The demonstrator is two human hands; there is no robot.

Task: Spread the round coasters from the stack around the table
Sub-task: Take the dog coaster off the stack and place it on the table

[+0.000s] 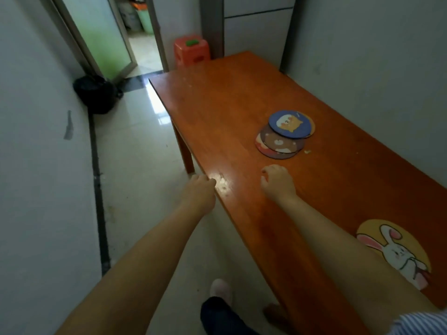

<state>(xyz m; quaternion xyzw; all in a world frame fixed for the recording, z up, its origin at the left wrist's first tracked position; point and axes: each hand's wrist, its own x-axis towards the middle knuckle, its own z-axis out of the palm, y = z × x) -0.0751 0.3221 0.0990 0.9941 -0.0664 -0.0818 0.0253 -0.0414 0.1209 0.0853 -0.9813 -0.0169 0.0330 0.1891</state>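
Note:
A loose stack of round coasters lies in the middle of the orange-brown wooden table (217,97). The top one is a blue coaster (289,124) with a cartoon animal. Under it a brown bear coaster (281,143) sticks out toward me, with more edges below. A separate yellow rabbit coaster (396,250) lies flat near the table's front right, partly behind my right forearm. My right hand (278,181) hovers over the table just in front of the stack, fingers curled, holding nothing. My left hand (200,191) is at the table's left edge, fingers curled, holding nothing.
A white wall runs along the table's right side. A small crumb (307,151) lies beside the stack. A red plastic stool (191,50) stands beyond the far end. A black bag (96,94) sits on the tiled floor at the left wall.

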